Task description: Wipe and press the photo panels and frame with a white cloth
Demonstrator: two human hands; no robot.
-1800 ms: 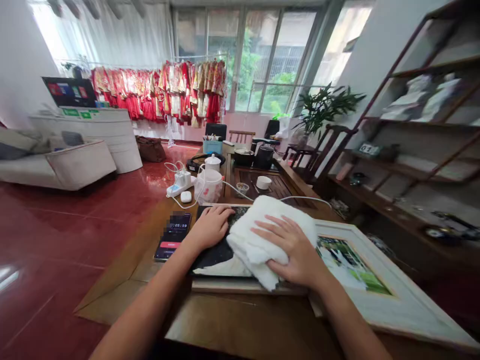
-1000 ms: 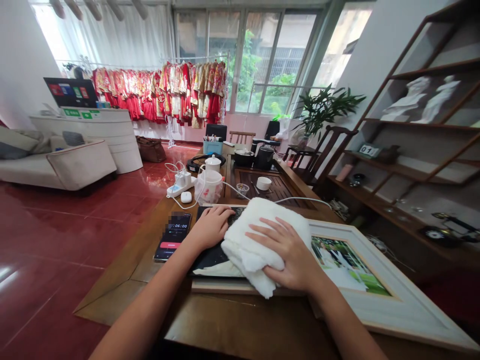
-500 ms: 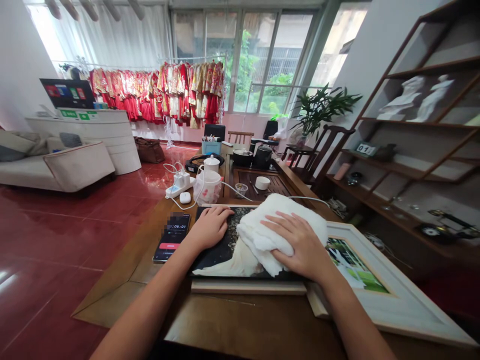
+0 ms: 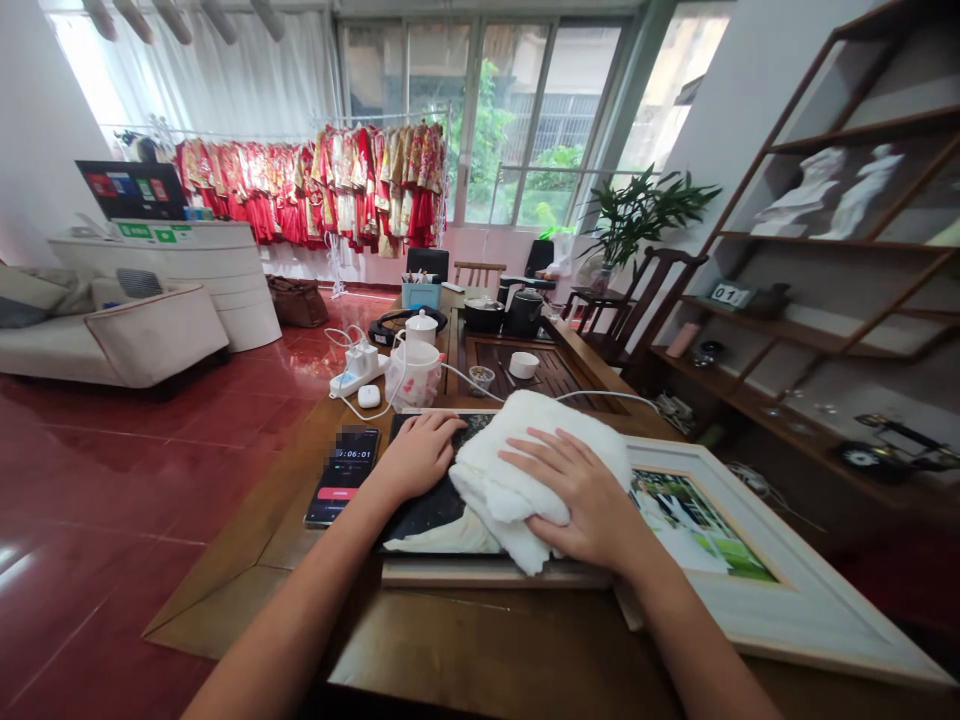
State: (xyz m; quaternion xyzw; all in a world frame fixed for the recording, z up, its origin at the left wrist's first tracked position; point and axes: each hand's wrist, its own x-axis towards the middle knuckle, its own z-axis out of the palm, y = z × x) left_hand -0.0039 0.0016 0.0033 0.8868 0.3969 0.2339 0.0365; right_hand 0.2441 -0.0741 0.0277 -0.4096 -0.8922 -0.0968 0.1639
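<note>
A dark picture panel (image 4: 420, 512) with a pale, dress-like shape lies on a light wooden frame (image 4: 487, 576) at the table's near edge. My left hand (image 4: 418, 458) rests flat on the panel's left part, fingers stretched forward. On the panel's right side is a folded white towel (image 4: 487, 445), bunched under my right hand (image 4: 581, 495). That hand presses and holds the towel, with its fingers spread over the top and the thumb at the near fold. The towel covers much of the picture.
A phone (image 4: 343, 478) lies left of the panel. Beyond stand a pink-patterned cup (image 4: 414, 375), a white earbud case (image 4: 368, 397), a power strip (image 4: 358, 372) and a small white bowl (image 4: 523, 365). To the right lies a framed photo (image 4: 780, 570). A cable crosses behind.
My right hand and the towel have slid left and slightly nearer over the panel, uncovering more of the framed photo. My left hand stays in place.
</note>
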